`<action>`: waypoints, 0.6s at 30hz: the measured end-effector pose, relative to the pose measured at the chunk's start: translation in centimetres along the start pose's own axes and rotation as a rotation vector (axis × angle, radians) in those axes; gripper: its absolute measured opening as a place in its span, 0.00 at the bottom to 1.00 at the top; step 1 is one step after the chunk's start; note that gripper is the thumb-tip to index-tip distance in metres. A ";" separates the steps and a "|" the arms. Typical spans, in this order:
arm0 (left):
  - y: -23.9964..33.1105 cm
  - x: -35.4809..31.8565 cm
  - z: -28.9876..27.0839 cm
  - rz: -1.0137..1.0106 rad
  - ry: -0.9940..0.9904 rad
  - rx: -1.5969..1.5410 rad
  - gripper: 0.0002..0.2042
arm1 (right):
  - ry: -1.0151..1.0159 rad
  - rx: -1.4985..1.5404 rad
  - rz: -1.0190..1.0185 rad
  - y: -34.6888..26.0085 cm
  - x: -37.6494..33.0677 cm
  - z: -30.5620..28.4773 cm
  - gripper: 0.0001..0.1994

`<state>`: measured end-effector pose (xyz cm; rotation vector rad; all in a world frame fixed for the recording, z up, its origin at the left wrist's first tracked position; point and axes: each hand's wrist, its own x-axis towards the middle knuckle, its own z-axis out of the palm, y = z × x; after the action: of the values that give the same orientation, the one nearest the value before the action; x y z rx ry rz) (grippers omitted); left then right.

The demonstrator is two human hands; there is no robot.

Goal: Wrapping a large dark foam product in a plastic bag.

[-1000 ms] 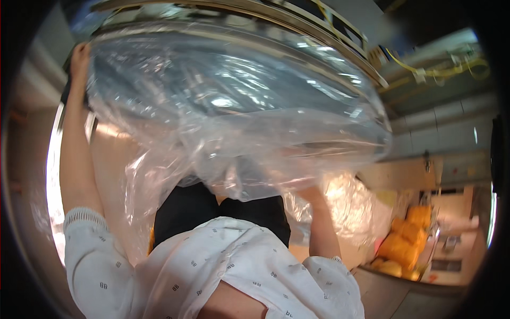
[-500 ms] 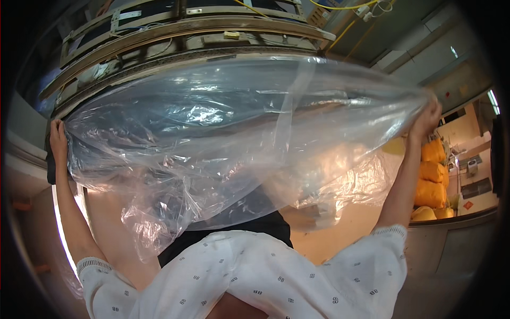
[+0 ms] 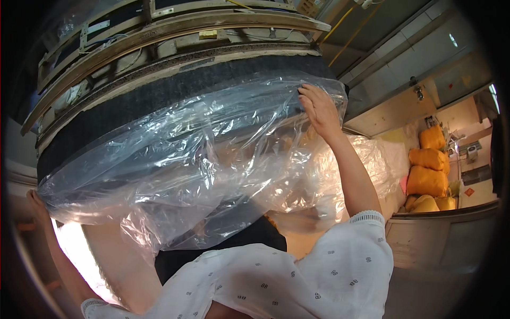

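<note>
The right hand (image 3: 319, 110) has moved inward onto the film (image 3: 204, 154), toward the right end of the black surface (image 3: 138, 101); its grip I cannot tell. The left hand (image 3: 38, 204) seems to pinch the film at the surface's left end. The film's long axis follows the surface's near edge.

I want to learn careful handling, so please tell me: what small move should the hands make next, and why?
I would probably draw the right hand slightly rightward to smooth the clear plastic film: its fingers touch the film near its right end, the left hand is at the left end, and the stretch between them is wrinkled.
</note>
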<state>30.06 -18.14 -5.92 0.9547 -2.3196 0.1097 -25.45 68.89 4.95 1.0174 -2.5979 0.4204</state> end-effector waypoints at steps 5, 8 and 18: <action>-0.9 0.4 0.9 -0.110 0.081 -0.006 0.17 | 0.335 -0.194 0.057 -4.3 3.5 -0.8 0.12; -2.0 0.7 0.8 -0.058 0.030 0.000 0.18 | 0.316 -0.187 0.078 -3.1 4.5 -0.2 0.10; -4.3 0.7 1.6 -0.015 -0.051 0.283 0.19 | 0.239 0.435 0.320 -1.6 4.4 0.5 0.08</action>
<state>31.70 -22.22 -7.49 1.1234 -2.3839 0.4211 -27.54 64.94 6.51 0.6113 -2.5007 1.1508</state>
